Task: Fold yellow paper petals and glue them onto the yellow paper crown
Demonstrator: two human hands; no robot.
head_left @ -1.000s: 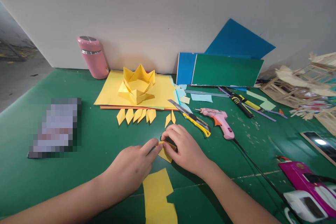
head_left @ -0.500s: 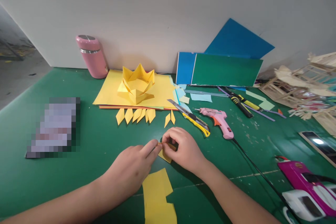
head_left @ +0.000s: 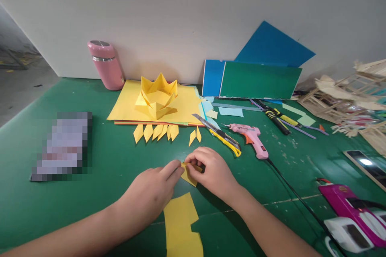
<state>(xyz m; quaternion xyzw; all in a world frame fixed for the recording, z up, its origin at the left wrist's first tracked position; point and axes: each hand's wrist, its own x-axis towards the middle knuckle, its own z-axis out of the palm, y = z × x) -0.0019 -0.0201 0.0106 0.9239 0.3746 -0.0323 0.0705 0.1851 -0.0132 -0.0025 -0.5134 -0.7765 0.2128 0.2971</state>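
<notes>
Both of my hands meet over a small yellow paper piece (head_left: 189, 176) lying on the green mat (head_left: 120, 160). My left hand (head_left: 150, 194) pinches its left edge with fingertips pressed together. My right hand (head_left: 211, 170) curls over its top right, fingers closed on the fold. Just below the hands lies a larger cut yellow paper scrap (head_left: 182, 225). A row of several small folded yellow petals (head_left: 157, 131) lies further back, with two more petals (head_left: 195, 135) beside them.
A yellow folded paper crown (head_left: 157, 96) sits on yellow sheets (head_left: 126, 106). Around are a pink flask (head_left: 106, 65), a yellow utility knife (head_left: 221, 135), a pink glue gun (head_left: 251, 138) with its cable, blue and green boards (head_left: 259, 80), wooden stick models (head_left: 346, 100) and a magenta device (head_left: 352, 213).
My fingers shifted slightly on the small yellow piece, pressing it flatter; the hands stay in the same spot.
</notes>
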